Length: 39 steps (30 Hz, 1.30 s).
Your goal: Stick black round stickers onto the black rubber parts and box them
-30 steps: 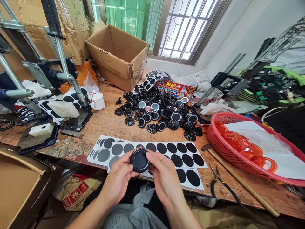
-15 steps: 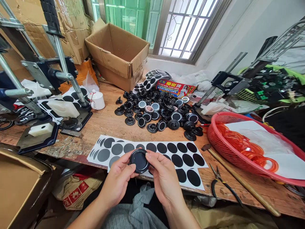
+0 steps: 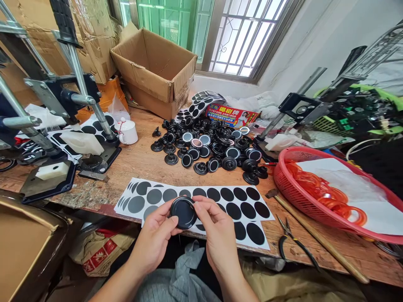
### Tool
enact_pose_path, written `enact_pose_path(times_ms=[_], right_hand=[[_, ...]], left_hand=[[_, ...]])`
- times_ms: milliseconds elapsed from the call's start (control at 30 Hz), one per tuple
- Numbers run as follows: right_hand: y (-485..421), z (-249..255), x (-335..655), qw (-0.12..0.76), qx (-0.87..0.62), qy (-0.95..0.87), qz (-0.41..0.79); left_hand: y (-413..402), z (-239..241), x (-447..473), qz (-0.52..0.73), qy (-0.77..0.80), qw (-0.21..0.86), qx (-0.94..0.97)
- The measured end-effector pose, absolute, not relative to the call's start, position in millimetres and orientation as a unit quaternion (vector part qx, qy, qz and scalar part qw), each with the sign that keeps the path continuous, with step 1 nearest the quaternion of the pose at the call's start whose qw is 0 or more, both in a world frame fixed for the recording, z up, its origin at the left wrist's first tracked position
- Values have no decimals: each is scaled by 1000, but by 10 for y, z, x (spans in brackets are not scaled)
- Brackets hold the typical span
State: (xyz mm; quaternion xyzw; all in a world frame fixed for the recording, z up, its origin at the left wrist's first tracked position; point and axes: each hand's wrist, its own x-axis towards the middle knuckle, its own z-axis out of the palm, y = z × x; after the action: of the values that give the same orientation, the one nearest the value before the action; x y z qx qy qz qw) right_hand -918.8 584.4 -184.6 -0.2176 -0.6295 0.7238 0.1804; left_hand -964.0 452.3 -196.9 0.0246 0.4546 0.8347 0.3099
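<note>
A round black disc with a raised rim (image 3: 183, 213) is held level between my hands, above the near edge of the table. My left hand (image 3: 154, 235) grips its left side, with the thumb over the rim. On the other side, the thumb and fingers of my right hand (image 3: 217, 230) pinch the disc's right edge. Beneath and behind them lie white sheets of round black stickers (image 3: 252, 208). Farther back is a heap of black round knob-like parts (image 3: 217, 147), some with pale or reddish faces. What is under the disc is hidden.
Hand presses (image 3: 94, 126) stand at the left, another press (image 3: 296, 105) at the right. A red basket (image 3: 283, 180) holds orange rings. Pliers (image 3: 291, 237) and a hammer (image 3: 321, 239) lie at right. A white cup (image 3: 129, 133) and a cardboard box (image 3: 151, 79) are farther back.
My right thumb and fingers have shifted slightly along the disc's right rim, and the right hand has turned a little. The disc stays in nearly the same place.
</note>
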Motion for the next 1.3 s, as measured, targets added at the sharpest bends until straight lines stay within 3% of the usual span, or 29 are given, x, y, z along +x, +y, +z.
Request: enact_pose_path(times_ms=[733, 1033, 1167, 1300], right_hand=[[5989, -1927, -9070, 311, -75, -831, 456], [5837, -1906, -9051, 147, -154, -724, 656], [5820, -1879, -9098, 114, -176, -642, 738], [5815, -1851, -9145, 137, -195, -603, 761]], left_hand=[[4470, -1934, -9673, 834, 445, 325, 22], [4485, -1930, -9650, 838, 439, 324, 22], [4503, -1940, -9638, 840, 437, 322, 24], [4524, -1940, -9622, 835, 446, 322, 26]])
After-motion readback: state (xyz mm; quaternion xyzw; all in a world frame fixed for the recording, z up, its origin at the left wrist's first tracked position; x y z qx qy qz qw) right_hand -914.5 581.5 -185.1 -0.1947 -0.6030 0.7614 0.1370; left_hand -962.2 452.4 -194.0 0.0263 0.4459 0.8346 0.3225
